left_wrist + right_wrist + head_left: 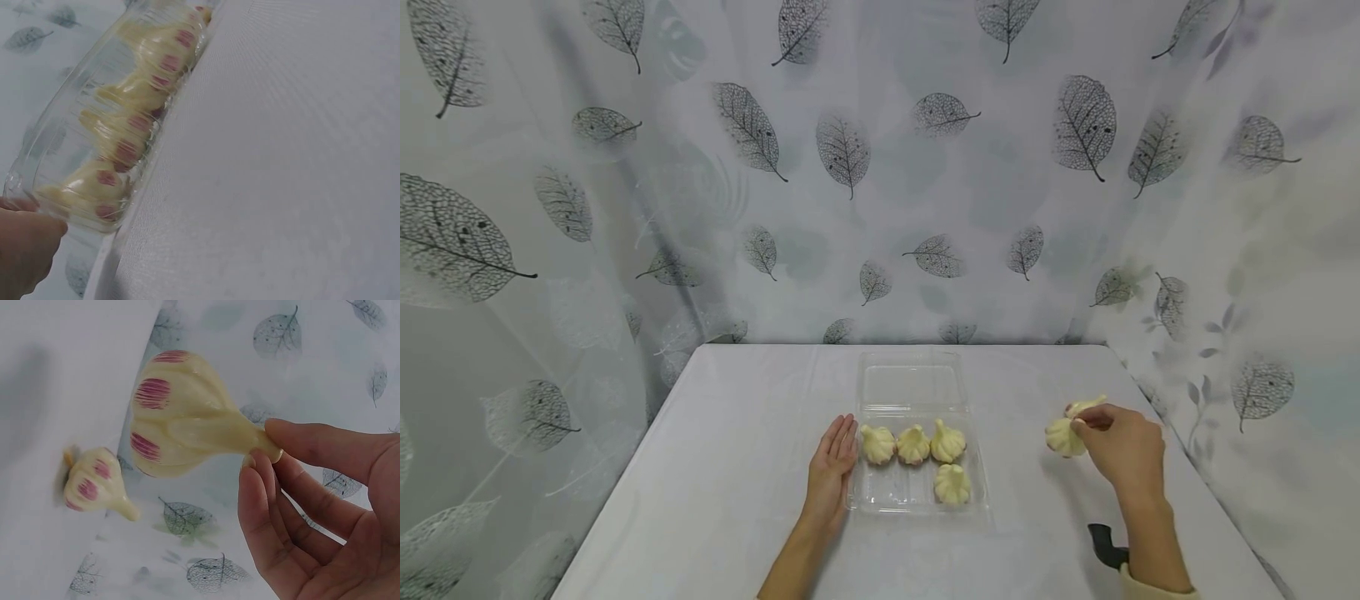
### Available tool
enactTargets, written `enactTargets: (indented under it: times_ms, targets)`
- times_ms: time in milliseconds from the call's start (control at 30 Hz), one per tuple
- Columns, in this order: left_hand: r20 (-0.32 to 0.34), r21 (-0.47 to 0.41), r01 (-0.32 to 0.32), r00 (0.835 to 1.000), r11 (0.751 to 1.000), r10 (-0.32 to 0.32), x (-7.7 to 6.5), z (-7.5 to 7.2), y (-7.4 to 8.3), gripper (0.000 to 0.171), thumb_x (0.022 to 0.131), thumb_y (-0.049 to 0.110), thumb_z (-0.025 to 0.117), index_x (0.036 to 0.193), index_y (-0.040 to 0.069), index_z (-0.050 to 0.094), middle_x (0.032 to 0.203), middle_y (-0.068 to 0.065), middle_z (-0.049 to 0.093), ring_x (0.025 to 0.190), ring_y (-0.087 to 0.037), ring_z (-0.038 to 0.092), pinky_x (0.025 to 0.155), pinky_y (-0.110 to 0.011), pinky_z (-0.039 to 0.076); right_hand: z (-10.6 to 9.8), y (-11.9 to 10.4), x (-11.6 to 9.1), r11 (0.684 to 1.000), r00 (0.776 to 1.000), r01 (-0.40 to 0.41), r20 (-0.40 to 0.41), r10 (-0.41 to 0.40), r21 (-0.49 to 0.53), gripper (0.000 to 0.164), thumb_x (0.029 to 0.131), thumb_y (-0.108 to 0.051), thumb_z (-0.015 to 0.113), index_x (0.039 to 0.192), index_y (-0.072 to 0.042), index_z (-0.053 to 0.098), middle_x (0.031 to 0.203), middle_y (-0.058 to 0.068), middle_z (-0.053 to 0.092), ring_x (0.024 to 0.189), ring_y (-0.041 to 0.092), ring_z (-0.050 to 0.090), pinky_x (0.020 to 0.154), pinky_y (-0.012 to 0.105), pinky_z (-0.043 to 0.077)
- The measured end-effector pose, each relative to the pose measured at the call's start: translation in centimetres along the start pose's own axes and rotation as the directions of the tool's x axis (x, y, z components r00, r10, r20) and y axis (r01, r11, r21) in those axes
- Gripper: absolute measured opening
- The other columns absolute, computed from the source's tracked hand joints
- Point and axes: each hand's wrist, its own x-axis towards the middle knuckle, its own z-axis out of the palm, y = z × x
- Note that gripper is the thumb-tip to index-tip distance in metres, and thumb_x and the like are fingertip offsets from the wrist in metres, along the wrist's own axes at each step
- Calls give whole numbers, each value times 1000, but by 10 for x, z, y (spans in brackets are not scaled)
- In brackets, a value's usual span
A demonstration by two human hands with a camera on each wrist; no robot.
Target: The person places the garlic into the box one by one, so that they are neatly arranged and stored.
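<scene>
My right hand (pixel 1123 446) pinches a garlic bulb (pixel 181 415) by its stem between thumb and fingertips, above the table's right side. The bulb is pale yellow with pink streaks. A second garlic bulb (pixel 97 481) lies on the table beyond it, partly covered by the hand in the head view. Left of centre, my left hand (pixel 831 475) rests with fairly straight fingers along the left wall of a clear plastic container (pixel 880 500). Inside, three garlic bulbs (pixel 913 445) form the back row, and one garlic bulb (pixel 952 484) sits front right.
The container's transparent lid (pixel 912 383) lies folded back behind it. A white table (pixel 715 467) carries everything. Leaf-printed curtains (pixel 880 167) hang behind and at both sides. Near the right forearm is a black curved piece (pixel 1107 547).
</scene>
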Motion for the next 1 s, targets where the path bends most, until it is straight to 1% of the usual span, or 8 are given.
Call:
enactTargets:
  times_ms: [133,233,400,500,667,867,1000]
  targets:
    - [2,-10,-1,1000,1000,1,0,0,0,68,103,-16,36,165,0,13,172,-17,16,160,-28,16,127,-31,26,1,-6,-3,1000,1000,-4,-9,4,12,21,90,-19,79,100,0,78,90,18,77,85,41,70,66,51,51]
    - [7,-25,3,1000,1000,-3,0,-1,0,68,103,-16,36,165,0,13,172,-18,16,160,-28,15,128,-32,25,3,-9,-4,1000,1000,-1,-7,1,23,21,91,-19,79,101,0,79,92,18,77,87,41,71,68,52,52]
    - [28,-18,8,1000,1000,-8,-1,-2,2,68,104,-14,37,165,0,10,173,-17,14,160,-28,13,129,-33,22,3,-15,-7,998,1000,25,-12,-25,49,19,90,-17,80,102,-2,80,92,16,78,85,37,72,65,45,55]
    - [36,0,13,999,1000,-13,-2,-3,3,68,105,-12,38,165,0,9,173,-16,14,161,-27,13,129,-33,22,3,-20,-8,998,1000,27,-1,-27,56,20,91,-18,80,103,-3,80,92,15,78,84,36,72,62,42,56]
    - [33,-11,16,999,1000,-16,-2,-2,4,68,105,-12,38,165,0,9,173,-16,14,161,-28,12,129,-33,22,2,-27,-11,998,999,28,16,-29,59,19,92,-20,79,102,-4,80,92,14,78,85,35,71,61,41,55]
    - [20,-22,14,1000,1000,-14,-2,0,4,68,104,-14,38,165,0,11,173,-16,15,160,-28,14,129,-34,21,2,-33,-13,996,998,59,15,-61,64,19,92,-20,79,102,-4,80,92,14,78,83,34,72,61,40,56]
    - [14,-25,14,1000,1000,-14,-2,0,4,68,104,-14,38,165,0,11,173,-17,15,160,-28,14,129,-35,21,3,-39,-14,996,998,60,15,-61,65,19,91,-20,79,102,-4,80,91,14,78,83,34,72,61,40,56]
